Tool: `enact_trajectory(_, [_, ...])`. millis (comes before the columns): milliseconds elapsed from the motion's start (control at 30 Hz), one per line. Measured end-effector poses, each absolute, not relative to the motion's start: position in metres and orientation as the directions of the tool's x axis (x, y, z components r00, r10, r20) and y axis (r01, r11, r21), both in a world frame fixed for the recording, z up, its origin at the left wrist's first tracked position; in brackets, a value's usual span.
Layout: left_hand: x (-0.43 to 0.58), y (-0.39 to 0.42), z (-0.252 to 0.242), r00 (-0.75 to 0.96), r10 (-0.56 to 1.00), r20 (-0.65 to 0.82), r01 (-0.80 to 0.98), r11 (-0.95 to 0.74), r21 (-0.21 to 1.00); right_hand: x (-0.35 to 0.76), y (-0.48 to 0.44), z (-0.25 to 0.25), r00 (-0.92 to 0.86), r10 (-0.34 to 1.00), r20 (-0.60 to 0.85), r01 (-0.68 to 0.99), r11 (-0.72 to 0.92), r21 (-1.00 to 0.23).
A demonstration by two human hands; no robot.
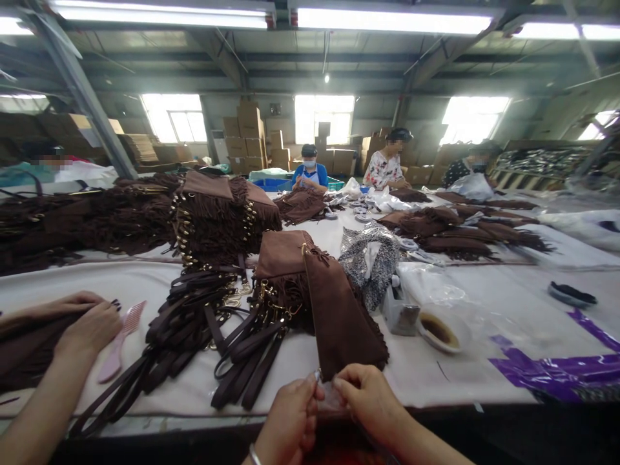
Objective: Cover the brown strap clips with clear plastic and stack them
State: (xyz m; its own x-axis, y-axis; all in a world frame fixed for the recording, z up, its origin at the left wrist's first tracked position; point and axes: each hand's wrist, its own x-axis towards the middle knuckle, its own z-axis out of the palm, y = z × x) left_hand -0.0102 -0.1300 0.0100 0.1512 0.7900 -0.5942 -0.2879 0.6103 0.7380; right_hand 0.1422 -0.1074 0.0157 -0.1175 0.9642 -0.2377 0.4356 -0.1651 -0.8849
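The step in hand seemed to be close work at the near corner of a brown bag, which lay on the tabletop with that corner pointing at the worker. The left hand had thumb and forefinger pinched together on a small shiny piece at the corner. The right hand was beside it, fingers curled and thumb near forefinger; whether it gripped anything could not be told. The next move appeared to call for keeping that pinch steady while the right fingertips worked accurately, clear of the dark straps lying to the left.
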Motion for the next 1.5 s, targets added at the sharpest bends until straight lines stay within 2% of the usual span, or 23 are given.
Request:
enact_trajectory(67, [-0.008,-0.133,0.007,0.073,0.859,-0.506,-0.119,0.511,0.851,0.139,-0.113,0.018,-0.157,0.944,-0.290,0.349,-0.222,-0.910])
enact_trajectory(133, [-0.006,-0.137,0.008,0.029,0.945,-0.326,0.098,0.322,0.942,0.133,-0.116,0.019,-0.179,0.924,-0.338,0.269,-0.284,-0.920])
enact_trajectory(200, [-0.005,-0.142,0.013,0.055,0.985,-0.164,0.291,0.142,0.946,0.127,-0.118,0.018,-0.194,0.910,-0.366,0.181,-0.333,-0.925])
enact_trajectory(300, [-0.009,-0.150,0.023,0.173,0.976,-0.130,0.455,0.038,0.890,0.124,-0.119,0.014,-0.188,0.885,-0.425,0.065,-0.421,-0.905])
enact_trajectory(367, [-0.013,-0.153,0.027,0.287,0.945,-0.155,0.474,0.000,0.881,0.127,-0.119,0.010,-0.163,0.863,-0.478,0.006,-0.484,-0.875])
enact_trajectory(433, [-0.018,-0.153,0.024,0.358,0.917,-0.177,0.409,0.017,0.913,0.129,-0.121,0.006,-0.161,0.836,-0.525,-0.050,-0.538,-0.841])
enact_trajectory(467, [-0.020,-0.152,0.020,0.344,0.916,-0.207,0.354,0.078,0.932,0.131,-0.121,0.006,-0.179,0.823,-0.539,-0.088,-0.559,-0.824])
enact_trajectory(567, [-0.023,-0.148,0.003,0.158,0.890,-0.428,0.140,0.408,0.902,0.132,-0.123,0.007,-0.253,0.794,-0.553,-0.238,-0.605,-0.760])
enact_trajectory(633, [-0.022,-0.145,-0.005,0.088,0.826,-0.556,-0.042,0.561,0.827,0.132,-0.124,0.011,-0.315,0.769,-0.557,-0.315,-0.638,-0.703])
enact_trajectory(733, [-0.019,-0.142,-0.006,0.178,0.771,-0.611,-0.280,0.635,0.720,0.132,-0.123,0.015,-0.418,0.697,-0.583,-0.377,-0.717,-0.586])
enact_trajectory(833, [-0.015,-0.139,0.001,0.319,0.710,-0.627,-0.415,0.700,0.581,0.134,-0.122,0.014,-0.488,0.656,-0.575,-0.440,-0.754,-0.487])
enact_trajectory(1000, [-0.009,-0.134,0.010,0.461,0.609,-0.646,-0.613,0.745,0.265,0.135,-0.122,0.009,-0.540,0.626,-0.562,-0.472,-0.778,-0.413])
enact_trajectory(1067, [-0.007,-0.133,0.009,0.456,0.605,-0.653,-0.642,0.731,0.229,0.134,-0.122,0.010,-0.540,0.625,-0.563,-0.478,-0.779,-0.406])
enact_trajectory(1133, [-0.006,-0.134,0.005,0.392,0.642,-0.659,-0.657,0.697,0.289,0.133,-0.122,0.012,-0.534,0.626,-0.568,-0.482,-0.778,-0.404])
enact_trajectory(1200, [-0.005,-0.135,0.000,0.275,0.706,-0.653,-0.640,0.641,0.423,0.131,-0.123,0.014,-0.516,0.625,-0.586,-0.472,-0.778,-0.414])
enact_trajectory(1333, [-0.005,-0.138,-0.005,0.090,0.809,-0.580,-0.459,0.551,0.697,0.127,-0.122,0.019,-0.364,0.642,-0.675,-0.398,-0.762,-0.511])
enact_trajectory(1500, [-0.006,-0.137,-0.003,-0.028,0.853,-0.522,-0.239,0.501,0.832,0.124,-0.118,0.020,-0.286,0.683,-0.672,-0.245,-0.730,-0.638])
